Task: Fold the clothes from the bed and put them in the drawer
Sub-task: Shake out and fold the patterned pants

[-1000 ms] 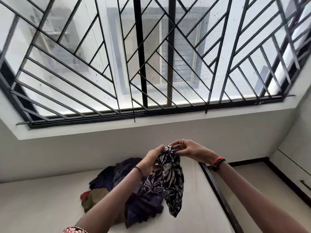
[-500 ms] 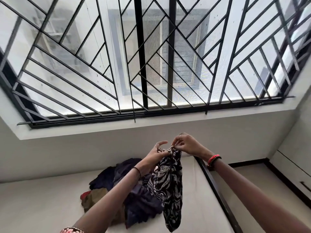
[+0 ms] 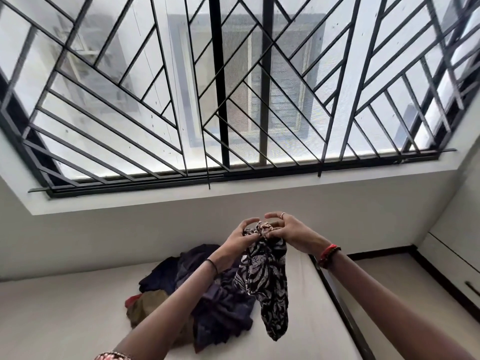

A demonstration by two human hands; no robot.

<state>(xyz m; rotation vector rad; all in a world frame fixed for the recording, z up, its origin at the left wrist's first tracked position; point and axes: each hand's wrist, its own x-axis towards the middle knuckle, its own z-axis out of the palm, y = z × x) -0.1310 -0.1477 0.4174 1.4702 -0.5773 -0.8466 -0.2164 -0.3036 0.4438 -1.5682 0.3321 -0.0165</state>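
- Head view: both hands are raised over the right side of the bed. The left hand and the right hand have their fingers curled tight round the bunched top of a black-and-white patterned garment, which hangs loose above the mattress.
- It looks gathered rather than folded, so I'd say this piece is not yet done.
- A heap of dark, red and olive clothes lies unfolded on the bed near the wall, just beside the hanging garment.
- At the far right a drawer is closed, its inside hidden.
- By my reckoning, nearly everything is left to do.
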